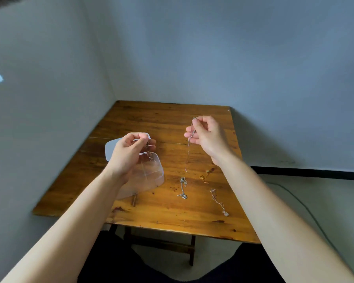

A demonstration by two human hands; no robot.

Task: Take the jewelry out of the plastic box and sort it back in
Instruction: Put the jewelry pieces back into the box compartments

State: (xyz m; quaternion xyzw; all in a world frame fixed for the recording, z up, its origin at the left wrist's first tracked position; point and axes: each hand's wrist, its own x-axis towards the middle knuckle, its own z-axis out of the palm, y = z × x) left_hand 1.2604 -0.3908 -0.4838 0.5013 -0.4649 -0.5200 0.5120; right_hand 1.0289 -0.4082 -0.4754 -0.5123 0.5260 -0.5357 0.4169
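Nearest, the left hand [131, 149] pinches a small piece of jewelry over the clear plastic box [151, 176], apparently to drop it in. Three chains [183, 187] lie on the table [161, 123]. The right hand [205, 133] pinches a thin chain [188, 154], dangling untangled.

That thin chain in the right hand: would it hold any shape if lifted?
Probably not: the chain hangs limp from the right hand. It looks very fine, so likely light and prone to tangling.
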